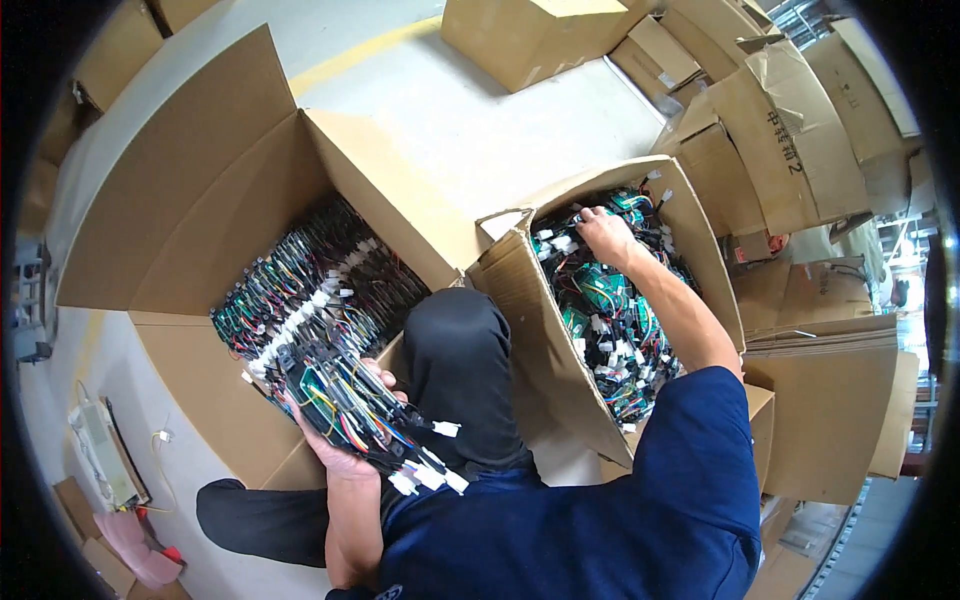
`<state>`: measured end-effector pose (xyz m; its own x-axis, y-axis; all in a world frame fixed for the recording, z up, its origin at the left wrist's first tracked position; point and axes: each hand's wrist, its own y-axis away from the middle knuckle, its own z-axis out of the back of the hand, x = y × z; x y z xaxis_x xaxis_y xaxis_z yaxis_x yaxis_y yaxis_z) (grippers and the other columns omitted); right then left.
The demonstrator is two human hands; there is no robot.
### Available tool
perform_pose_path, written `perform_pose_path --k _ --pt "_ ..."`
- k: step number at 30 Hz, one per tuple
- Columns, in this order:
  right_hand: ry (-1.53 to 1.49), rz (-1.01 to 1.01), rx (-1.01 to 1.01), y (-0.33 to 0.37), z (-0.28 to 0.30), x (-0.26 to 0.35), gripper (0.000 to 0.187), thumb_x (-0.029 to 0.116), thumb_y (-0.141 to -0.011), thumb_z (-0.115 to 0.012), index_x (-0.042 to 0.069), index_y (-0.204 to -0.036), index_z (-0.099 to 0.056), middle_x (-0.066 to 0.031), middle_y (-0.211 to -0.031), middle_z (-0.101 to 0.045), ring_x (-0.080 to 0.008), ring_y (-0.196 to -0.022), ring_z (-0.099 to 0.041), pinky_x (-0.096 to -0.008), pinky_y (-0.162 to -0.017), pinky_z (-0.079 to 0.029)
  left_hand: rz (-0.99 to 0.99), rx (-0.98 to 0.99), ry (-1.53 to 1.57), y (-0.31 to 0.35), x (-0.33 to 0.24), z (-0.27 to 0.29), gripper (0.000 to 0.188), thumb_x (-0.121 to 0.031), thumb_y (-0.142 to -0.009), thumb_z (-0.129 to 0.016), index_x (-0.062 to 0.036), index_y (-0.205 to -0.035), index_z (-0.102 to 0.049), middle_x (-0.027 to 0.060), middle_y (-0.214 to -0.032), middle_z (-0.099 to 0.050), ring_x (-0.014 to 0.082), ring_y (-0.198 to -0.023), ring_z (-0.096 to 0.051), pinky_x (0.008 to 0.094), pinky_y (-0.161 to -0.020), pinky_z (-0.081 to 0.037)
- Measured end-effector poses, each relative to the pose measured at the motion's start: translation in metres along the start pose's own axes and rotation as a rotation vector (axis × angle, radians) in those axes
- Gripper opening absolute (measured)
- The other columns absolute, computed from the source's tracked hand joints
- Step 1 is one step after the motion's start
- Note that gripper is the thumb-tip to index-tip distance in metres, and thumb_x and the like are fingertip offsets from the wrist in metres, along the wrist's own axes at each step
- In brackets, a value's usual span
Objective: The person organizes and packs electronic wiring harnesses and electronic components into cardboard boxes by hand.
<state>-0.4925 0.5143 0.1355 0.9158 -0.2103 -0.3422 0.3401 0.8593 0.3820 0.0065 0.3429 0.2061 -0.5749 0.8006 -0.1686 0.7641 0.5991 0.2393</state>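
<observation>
My left hand (340,445) is wrapped round a bundle of wired circuit boards (335,400), held over the near edge of the left cardboard box. Coloured wires and white plug connectors hang from the bundle toward my lap. My right hand (606,236) reaches into the far part of the right cardboard box (520,290). Its fingers are bent and pressed into a loose heap of green circuit boards (605,290), wires and white connectors. What they grip there is too small and covered to make out.
The left cardboard box (200,200) holds tight rows of wired boards (330,270); its flaps stand up. My bent knee (455,330) lies between the boxes. More cartons (780,130) are piled at the right, and one carton (530,40) stands ahead. A pale metal-cased device (105,450) lies on the floor at left.
</observation>
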Motion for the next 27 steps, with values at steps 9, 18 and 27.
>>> perform_pose_path --k 9,18,27 --pt "-0.625 -0.193 -0.83 0.11 0.049 -0.028 0.029 -0.001 -0.074 -0.079 0.005 -0.097 -0.062 -0.0164 -0.12 -0.061 -0.0356 -0.106 -0.064 -0.0433 -0.088 -0.055 0.061 0.029 0.062 -0.013 0.009 -0.012 0.091 -0.079 -0.094 -0.048 -0.0013 -0.141 -0.052 0.0193 -0.119 -0.061 0.0366 -0.111 -0.061 0.0558 -0.093 -0.055" --pt "-0.512 -0.225 -1.291 0.16 0.175 0.045 0.027 0.002 -0.073 -0.083 0.003 -0.094 -0.067 -0.0143 -0.125 -0.059 -0.0266 -0.106 -0.064 -0.0386 -0.09 -0.056 0.347 0.187 0.279 -0.033 0.04 -0.038 0.098 -0.076 -0.093 -0.051 0.0031 -0.15 -0.044 0.0281 -0.155 -0.042 0.0444 -0.146 -0.04 0.0606 -0.114 -0.043" --pt "-0.494 0.893 -0.964 0.12 0.242 0.195 0.029 -0.004 -0.076 -0.077 -0.004 -0.103 -0.07 -0.0228 -0.127 -0.062 -0.0512 -0.118 -0.065 -0.0475 -0.094 -0.062 0.159 0.106 0.245 -0.014 0.021 -0.026 0.079 -0.07 -0.096 -0.047 -0.0042 -0.138 -0.06 0.0174 -0.125 -0.07 0.0329 -0.11 -0.07 0.0507 -0.099 -0.057"
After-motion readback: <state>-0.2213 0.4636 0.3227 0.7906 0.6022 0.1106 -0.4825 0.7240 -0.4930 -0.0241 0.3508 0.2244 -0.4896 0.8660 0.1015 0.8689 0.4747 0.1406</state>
